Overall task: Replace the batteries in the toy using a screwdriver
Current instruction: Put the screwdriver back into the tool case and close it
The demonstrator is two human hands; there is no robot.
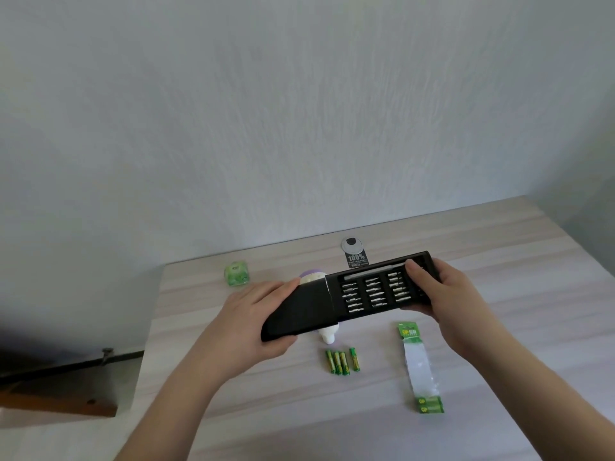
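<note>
A: What's out past the left hand [256,314]?
B: A small green cube-shaped object [236,275] on the worktop [499,327], beyond that hand and apart from it. The hand itself is clasped round the black sleeve [296,314] of a screwdriver kit, thumb under the near edge, fingers over the far one.

A: And between the hands?
B: The bit tray [376,291] is slid partway out of the sleeve, showing rows of silver bits and a long grey driver handle [369,272] along its far edge. The toy [327,334], white with a purple top, lies on the worktop below the kit, mostly hidden by it. Nearer than the hands, four green batteries [342,361] lie side by side, one slightly apart.

A: The right hand [446,301]?
B: It grips the tray's end, thumb on top. Beyond it lies a grey card tag [354,252] printed "100%"; nearer, under the wrist, the opened green battery pack [420,367]
</note>
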